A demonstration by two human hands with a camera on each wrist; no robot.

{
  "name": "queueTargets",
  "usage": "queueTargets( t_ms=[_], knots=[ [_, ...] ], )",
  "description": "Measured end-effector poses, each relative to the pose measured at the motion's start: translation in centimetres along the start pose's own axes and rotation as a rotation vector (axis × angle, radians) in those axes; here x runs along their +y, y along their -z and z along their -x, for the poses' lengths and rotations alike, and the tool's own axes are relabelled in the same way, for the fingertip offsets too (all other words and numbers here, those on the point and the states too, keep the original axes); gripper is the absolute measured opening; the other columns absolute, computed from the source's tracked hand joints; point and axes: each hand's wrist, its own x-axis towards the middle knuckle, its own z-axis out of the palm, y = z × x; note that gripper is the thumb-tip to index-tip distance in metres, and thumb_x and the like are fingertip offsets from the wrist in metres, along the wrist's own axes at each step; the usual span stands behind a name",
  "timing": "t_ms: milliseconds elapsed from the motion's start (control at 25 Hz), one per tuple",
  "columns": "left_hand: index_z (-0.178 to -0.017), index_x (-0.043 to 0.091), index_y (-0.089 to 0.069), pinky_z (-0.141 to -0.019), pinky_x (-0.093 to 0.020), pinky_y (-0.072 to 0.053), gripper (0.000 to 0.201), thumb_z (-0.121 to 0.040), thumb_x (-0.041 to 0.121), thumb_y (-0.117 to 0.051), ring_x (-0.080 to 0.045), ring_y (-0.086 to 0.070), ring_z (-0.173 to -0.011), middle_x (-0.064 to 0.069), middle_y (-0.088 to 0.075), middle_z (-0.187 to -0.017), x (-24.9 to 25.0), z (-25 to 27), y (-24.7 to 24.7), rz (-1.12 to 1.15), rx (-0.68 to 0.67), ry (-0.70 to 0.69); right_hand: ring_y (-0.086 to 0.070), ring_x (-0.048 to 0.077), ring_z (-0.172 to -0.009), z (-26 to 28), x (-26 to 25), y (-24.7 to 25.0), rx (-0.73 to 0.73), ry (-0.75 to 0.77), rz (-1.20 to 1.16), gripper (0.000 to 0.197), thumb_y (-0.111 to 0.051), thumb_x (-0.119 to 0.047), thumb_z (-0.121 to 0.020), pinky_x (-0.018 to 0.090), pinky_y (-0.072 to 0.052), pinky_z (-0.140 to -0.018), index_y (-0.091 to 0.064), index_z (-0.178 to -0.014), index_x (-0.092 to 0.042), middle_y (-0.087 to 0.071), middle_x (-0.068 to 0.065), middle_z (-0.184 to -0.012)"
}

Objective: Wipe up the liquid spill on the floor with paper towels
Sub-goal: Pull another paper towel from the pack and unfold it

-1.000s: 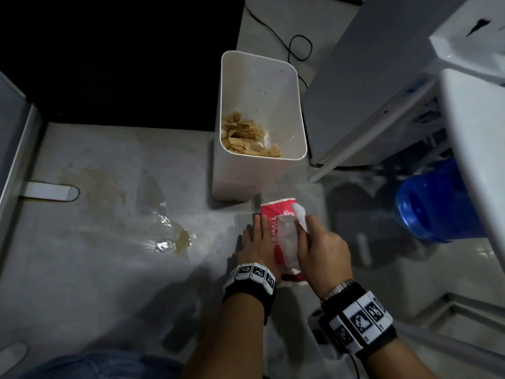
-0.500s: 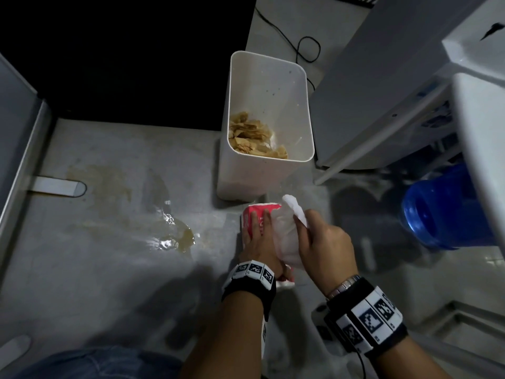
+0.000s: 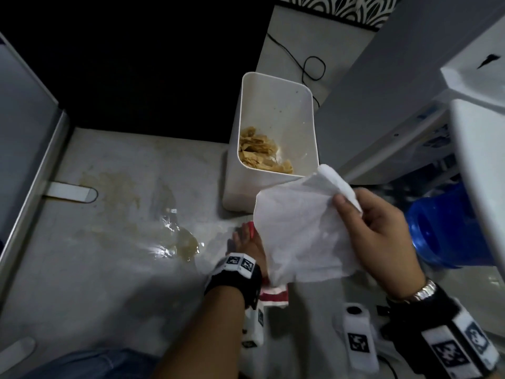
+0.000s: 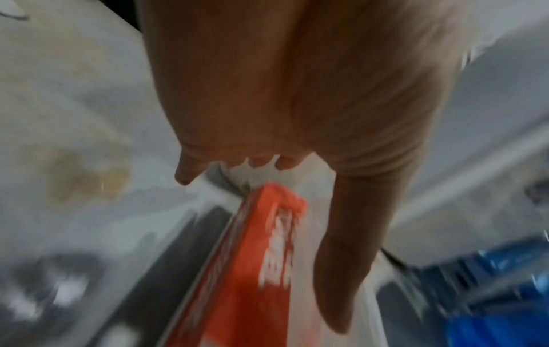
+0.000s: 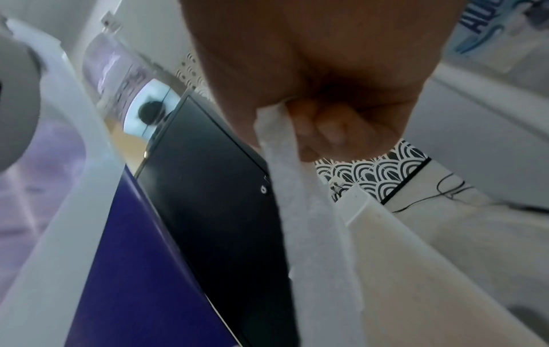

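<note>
A yellowish liquid spill (image 3: 185,246) shines on the grey floor left of my hands; it also shows as a blurred patch of spill (image 4: 86,178) in the left wrist view. My left hand (image 3: 243,242) holds the red tissue pack (image 3: 273,292) low by the floor, fingers over its far end, thumb along the side of the pack (image 4: 261,258). My right hand (image 3: 347,206) pinches one corner of a white paper towel (image 3: 300,231), raised above the pack and spread out. From the right wrist the towel (image 5: 312,234) hangs from my curled fingers (image 5: 323,131).
A white bin (image 3: 246,187) with brown used towels (image 3: 259,151) stands just beyond my hands. A blue water jug (image 3: 448,228) lies to the right under white furniture (image 3: 478,165). A black cable (image 3: 311,69) runs behind the bin. A grey panel (image 3: 32,149) borders the floor's left.
My right hand has pulled the paper towel up and rightward out of the pack, and it now hangs spread open. The left hand stays on the pack.
</note>
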Motion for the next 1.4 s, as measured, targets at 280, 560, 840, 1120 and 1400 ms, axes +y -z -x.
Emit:
queueTargets(
  t_ms=[280, 560, 840, 1120, 1400],
  knots=[
    [-0.086, 0.008, -0.069, -0.065, -0.023, -0.052, 0.037, -0.096, 0.034, -0.046, -0.023, -0.064, -0.074, -0.006, -0.072, -0.076, -1.2, 8.2, 19.2, 0.896, -0.109, -0.070, -0.063, 0.008, -0.066, -2.1, -4.5, -3.3, -0.032, -0.151, -0.670, 0.018, -0.053, -0.019, -0.099, 0.020, -0.051, -0.057, -0.066, -0.092, -0.009, -0.067, -0.003, -0.073],
    [-0.117, 0.008, -0.068, -0.090, -0.041, -0.055, 0.029, -0.088, 0.013, -0.063, -0.032, -0.068, -0.105, -0.009, -0.073, -0.112, -7.3, 17.6, 27.4, 1.017, 0.319, -0.225, -0.057, 0.020, -0.068, -4.6, -9.2, -13.5, -0.202, -0.120, -0.764, 0.014, -0.057, -0.011, -0.098, 0.030, -0.047, -0.061, -0.068, -0.089, -0.011, -0.063, 0.008, -0.077],
    [-0.087, -0.003, -0.073, -0.081, -0.035, -0.058, 0.016, -0.076, -0.011, -0.066, -0.027, -0.072, -0.096, -0.013, -0.075, -0.102, -16.6, 20.3, 27.6, 1.063, 0.676, -0.151, -0.055, 0.019, -0.065, -6.1, -10.0, -22.1, -0.537, -0.392, -0.854, 0.027, -0.048, -0.008, -0.092, 0.025, -0.050, -0.052, -0.074, -0.085, -0.012, -0.064, 0.006, -0.078],
    [-0.100, 0.011, -0.074, -0.088, -0.054, -0.053, 0.035, -0.083, 0.011, -0.043, -0.033, -0.071, -0.092, -0.006, -0.072, -0.115, -20.5, 20.2, 25.5, 1.037, 0.676, -0.136, -0.062, 0.018, -0.062, -7.9, -10.1, -27.4, -0.681, -0.210, -0.589, 0.033, -0.067, 0.012, -0.078, 0.023, -0.048, -0.052, -0.067, -0.102, -0.012, -0.068, 0.003, -0.077],
    [-0.094, 0.009, -0.071, -0.051, -0.029, -0.043, 0.013, -0.084, 0.017, -0.071, -0.022, -0.060, -0.063, -0.009, -0.072, -0.080, -19.8, 16.7, 20.6, 0.749, 0.398, 0.002, -0.068, 0.019, -0.091, -7.3, -10.3, -31.7, -0.832, 0.012, -0.458, 0.047, -0.074, 0.002, -0.080, 0.035, -0.055, -0.078, -0.062, -0.120, -0.019, -0.073, 0.012, -0.107]
  ],
)
